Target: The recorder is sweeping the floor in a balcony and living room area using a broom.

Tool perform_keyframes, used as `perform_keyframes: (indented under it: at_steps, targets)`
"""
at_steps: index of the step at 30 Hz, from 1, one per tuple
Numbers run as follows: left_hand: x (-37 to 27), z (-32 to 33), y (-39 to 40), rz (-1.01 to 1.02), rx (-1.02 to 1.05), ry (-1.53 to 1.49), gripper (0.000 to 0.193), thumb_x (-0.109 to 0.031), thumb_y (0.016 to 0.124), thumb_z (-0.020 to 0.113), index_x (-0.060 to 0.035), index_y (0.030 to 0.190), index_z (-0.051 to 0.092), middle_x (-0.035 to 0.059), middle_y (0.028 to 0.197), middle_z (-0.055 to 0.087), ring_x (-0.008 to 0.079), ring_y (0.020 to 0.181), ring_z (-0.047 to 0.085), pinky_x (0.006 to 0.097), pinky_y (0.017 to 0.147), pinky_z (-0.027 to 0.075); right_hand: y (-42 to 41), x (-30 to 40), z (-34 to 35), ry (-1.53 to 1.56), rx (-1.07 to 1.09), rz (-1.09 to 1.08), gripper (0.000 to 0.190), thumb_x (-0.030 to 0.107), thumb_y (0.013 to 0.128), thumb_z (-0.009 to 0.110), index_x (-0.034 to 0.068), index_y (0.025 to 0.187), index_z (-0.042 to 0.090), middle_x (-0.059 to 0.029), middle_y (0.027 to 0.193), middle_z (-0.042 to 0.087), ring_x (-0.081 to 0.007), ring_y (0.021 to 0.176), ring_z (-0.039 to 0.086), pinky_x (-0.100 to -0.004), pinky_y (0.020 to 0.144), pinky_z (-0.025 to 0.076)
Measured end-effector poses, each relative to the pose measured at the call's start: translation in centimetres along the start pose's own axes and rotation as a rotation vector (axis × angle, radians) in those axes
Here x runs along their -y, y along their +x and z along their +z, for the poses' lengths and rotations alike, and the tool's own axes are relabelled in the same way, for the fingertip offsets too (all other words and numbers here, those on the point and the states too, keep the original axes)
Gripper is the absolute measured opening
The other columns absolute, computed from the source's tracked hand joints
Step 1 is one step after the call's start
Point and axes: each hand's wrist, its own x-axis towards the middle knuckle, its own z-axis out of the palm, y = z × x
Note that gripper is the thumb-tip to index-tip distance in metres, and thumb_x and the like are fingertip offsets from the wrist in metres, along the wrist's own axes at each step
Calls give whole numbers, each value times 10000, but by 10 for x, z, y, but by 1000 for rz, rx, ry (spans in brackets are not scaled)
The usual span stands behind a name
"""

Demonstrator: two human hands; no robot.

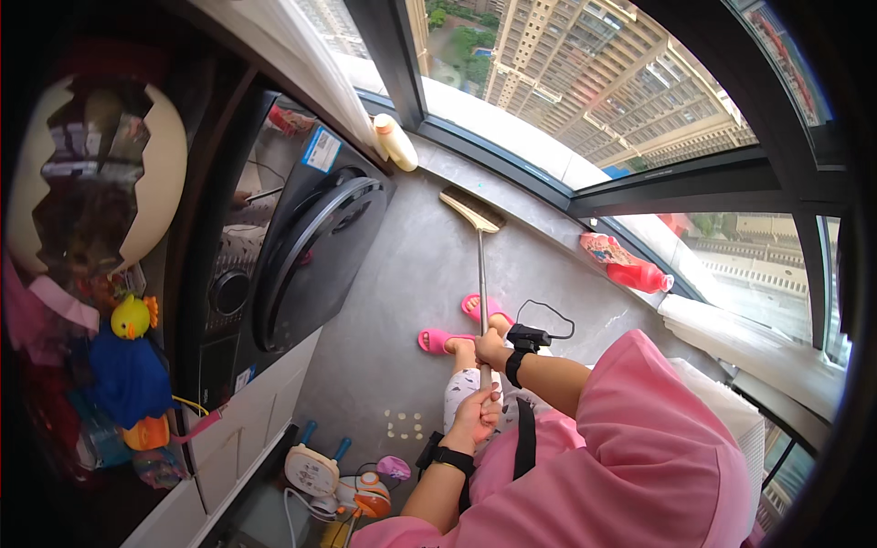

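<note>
Both hands grip the metal handle (pixel 482 267) of a broom. My left hand (pixel 474 418) is closed round the handle's near end, close to my lap. Farther along the same handle is my right hand (pixel 490 346), also closed round it. The cream broom head (pixel 473 211) with dark bristles is at the grey floor (pixel 390 274) by the low window ledge (pixel 521 202). The handle passes over my feet in pink slippers (pixel 438 341).
A dark front-loading washing machine (pixel 322 274) stands at left, toys such as a yellow duck (pixel 131 316) beyond it. A cream bottle (pixel 396 144) and a red bottle (pixel 638 275) are by the windows. Corded items, including an orange-and-white appliance (pixel 370 494), lie at the bottom.
</note>
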Motion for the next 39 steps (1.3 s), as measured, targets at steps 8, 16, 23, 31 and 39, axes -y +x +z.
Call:
perform_keyframes:
  at_steps: [8,16,23,31,39]
  targets:
    - [12,55,22,-186,-60,-10,384,-368,846,390,-6,966,439,-43,564,347,30,412,319,162,396,292,10,3,-53,27,81,-104,309,161,786,465,-48,992,368,-178,690,532,-203,426,532,-305,333,450]
    - [45,58,-5,187,-52,241,291,-214,860,342,-69,1111,366,98,935,507,232,723,566,294,558,495,9,-20,-44,41,35,-138,290,200,820,413,-28,980,328,-143,636,504,-220,455,525,-332,349,432]
    - [52,5,-55,751,19,105,399,-177,835,410,31,1171,356,103,1178,394,172,1082,395,293,914,312,-5,-30,8,163,215,85,279,286,838,365,22,923,333,-81,545,385,-211,417,415,-340,393,400]
    - [57,-139,-73,1438,18,-549,389,-199,854,325,-28,523,435,102,650,533,207,865,489,319,856,303,-6,-78,161,-166,185,134,242,242,833,359,31,724,405,-57,573,405,-180,506,443,-309,464,385]
    - [170,-329,-136,1842,-550,-1666,382,-124,822,316,-124,462,187,-7,415,187,100,439,230,271,608,325,-71,-320,358,-761,321,145,150,178,808,410,70,898,359,-84,642,383,-205,476,421,-352,395,387]
